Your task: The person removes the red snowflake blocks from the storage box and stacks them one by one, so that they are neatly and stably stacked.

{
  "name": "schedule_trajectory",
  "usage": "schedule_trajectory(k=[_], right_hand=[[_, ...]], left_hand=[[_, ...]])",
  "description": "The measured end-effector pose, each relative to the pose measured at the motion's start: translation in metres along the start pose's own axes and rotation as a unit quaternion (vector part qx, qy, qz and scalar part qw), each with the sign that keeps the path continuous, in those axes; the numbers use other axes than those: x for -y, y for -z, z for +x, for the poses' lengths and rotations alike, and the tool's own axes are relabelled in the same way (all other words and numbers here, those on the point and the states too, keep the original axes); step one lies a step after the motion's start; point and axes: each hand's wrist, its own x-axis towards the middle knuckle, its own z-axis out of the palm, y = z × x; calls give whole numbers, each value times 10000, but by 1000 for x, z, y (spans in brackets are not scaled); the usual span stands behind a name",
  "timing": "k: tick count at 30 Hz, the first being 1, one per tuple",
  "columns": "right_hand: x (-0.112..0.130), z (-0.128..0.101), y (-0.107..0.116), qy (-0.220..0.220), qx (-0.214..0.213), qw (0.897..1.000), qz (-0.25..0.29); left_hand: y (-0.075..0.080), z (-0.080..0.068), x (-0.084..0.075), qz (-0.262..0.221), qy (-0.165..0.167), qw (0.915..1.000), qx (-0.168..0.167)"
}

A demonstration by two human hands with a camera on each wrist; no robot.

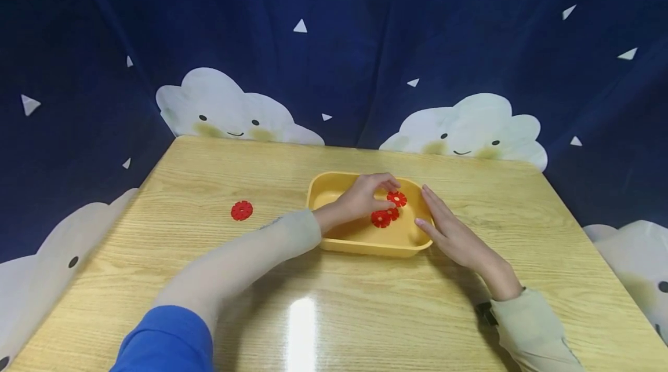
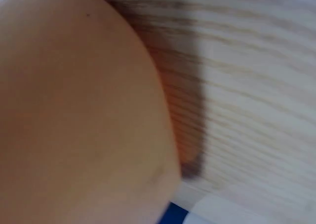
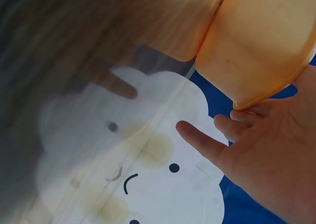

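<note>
Yellow tray [image 1: 334, 186] is sitting mid-table as the left hand [image 1: 362, 198] is reaching in, curled fingers pinching a red flower piece [image 1: 396, 199] beside two others [image 1: 383, 217]. The right hand [image 1: 451, 230] is resting flat, fingers straight, against the tray's right wall.

Light wood-grain bench [image 1: 365, 314], glossy glare patch near front edge. Dark blue backdrop cloth [image 1: 339, 42] behind and at sides, printed with smiling white clouds [image 1: 464, 126] and small white triangles.
</note>
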Motion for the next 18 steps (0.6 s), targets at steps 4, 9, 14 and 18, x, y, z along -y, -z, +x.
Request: schedule_trajectory(k=[4,9,14,18], right_hand=[[0,0,-1,-63,-41,10000,40],[0,-2,-1,-159,-55,9998,61],[0,-1,-1,-152,-36,9999,47],[1,0,-1,-119,-31,9999,41]], left_hand=[[15,-10,4,-339,154,9988,-329],[32,-25,4,-432,300,9971,-550],[53,-45,5,-502,119,9943,-930],[74,-63,6,-415,49,9919,-1203]])
